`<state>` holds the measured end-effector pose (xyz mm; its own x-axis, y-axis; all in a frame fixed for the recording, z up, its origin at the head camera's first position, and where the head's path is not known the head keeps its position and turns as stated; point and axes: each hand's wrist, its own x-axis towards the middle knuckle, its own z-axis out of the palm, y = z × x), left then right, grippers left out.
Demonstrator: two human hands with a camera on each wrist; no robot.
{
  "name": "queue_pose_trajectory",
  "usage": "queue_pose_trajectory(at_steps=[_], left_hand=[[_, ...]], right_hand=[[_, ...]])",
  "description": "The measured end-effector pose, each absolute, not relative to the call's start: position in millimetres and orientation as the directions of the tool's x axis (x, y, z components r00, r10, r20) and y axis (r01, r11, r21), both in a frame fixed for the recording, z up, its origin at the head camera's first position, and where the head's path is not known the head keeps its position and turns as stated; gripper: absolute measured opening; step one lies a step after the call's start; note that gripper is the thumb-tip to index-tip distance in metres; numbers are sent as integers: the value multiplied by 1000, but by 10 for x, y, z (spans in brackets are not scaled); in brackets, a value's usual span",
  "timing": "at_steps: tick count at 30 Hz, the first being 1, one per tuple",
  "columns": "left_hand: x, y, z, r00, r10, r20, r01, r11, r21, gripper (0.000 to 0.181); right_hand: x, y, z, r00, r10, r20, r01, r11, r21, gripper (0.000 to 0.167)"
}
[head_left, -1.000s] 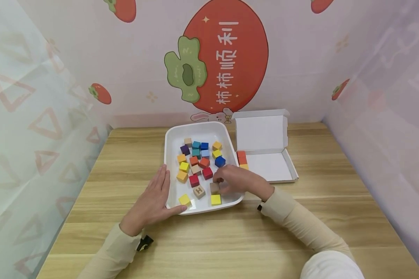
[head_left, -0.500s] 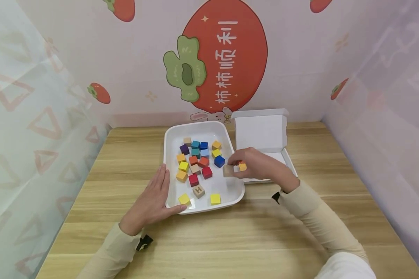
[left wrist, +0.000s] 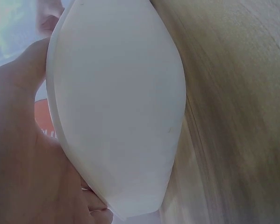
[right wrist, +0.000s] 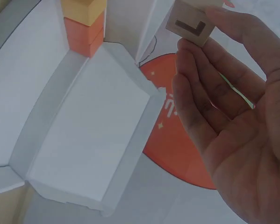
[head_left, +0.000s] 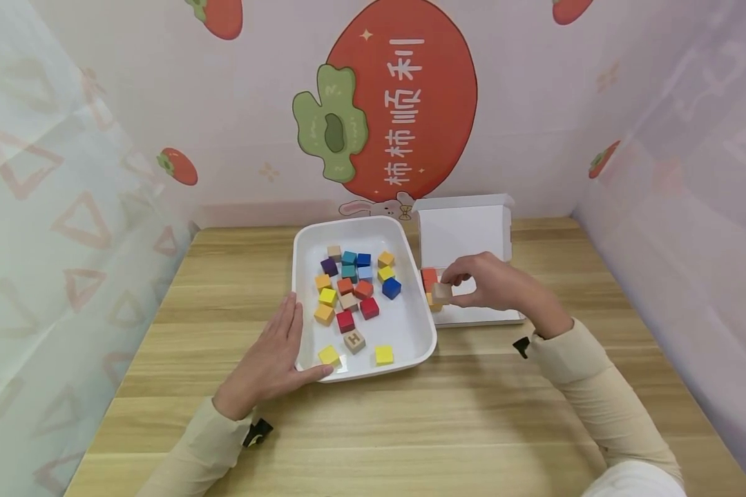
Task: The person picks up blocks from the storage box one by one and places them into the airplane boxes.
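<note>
The right hand (head_left: 497,284) pinches a plain wooden block (head_left: 442,293) above the left part of the white box (head_left: 472,316). In the right wrist view an L-shaped mark shows on the block (right wrist: 191,23), held between thumb and fingertips of the right hand (right wrist: 242,102). Orange-red blocks (right wrist: 83,36) and a yellow-orange block (right wrist: 86,11) stand in a row along the box's side. The left hand (head_left: 273,359) rests on the near left corner of the white tray (head_left: 432,338), fingers straight along its side, thumb on the front rim; the left wrist view shows the tray's outer wall (left wrist: 121,102).
Inside the tray lie several coloured cubes, among them a red one (head_left: 369,308), a blue one (head_left: 391,288), a yellow one (head_left: 384,355) and a wooden one marked H (head_left: 354,341). The box's raised lid (head_left: 463,231) stands behind it, near the printed backdrop.
The right hand has carried the wooden block from the tray's near right part, up and rightward over the tray's edge, to above the box. The left hand has stayed in place.
</note>
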<state>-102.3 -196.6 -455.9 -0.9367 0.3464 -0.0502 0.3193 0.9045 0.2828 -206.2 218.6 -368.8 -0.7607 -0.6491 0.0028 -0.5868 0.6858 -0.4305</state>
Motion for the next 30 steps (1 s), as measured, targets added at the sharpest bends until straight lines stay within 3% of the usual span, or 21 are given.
queue_pose_trajectory(at_steps=[13,22,30], left_hand=[[-1014,-1959,-4523,-938,342,-53,315,907,280,127],[-1012,-1954,-4515,-939,339,-64,308,907,288,128],[-1013,-1955,-4534,-937,344,-57,314,904,289,128]], right_hand=[[-2140,2284,-4075,-732,-679,-56,-573,658,-488,24],[-2194,2268,-4359,-729,-684,-24,-579,636,-510,20],[-2180,2236,-4479,-762,-647,-21,-541,654,-528,15]])
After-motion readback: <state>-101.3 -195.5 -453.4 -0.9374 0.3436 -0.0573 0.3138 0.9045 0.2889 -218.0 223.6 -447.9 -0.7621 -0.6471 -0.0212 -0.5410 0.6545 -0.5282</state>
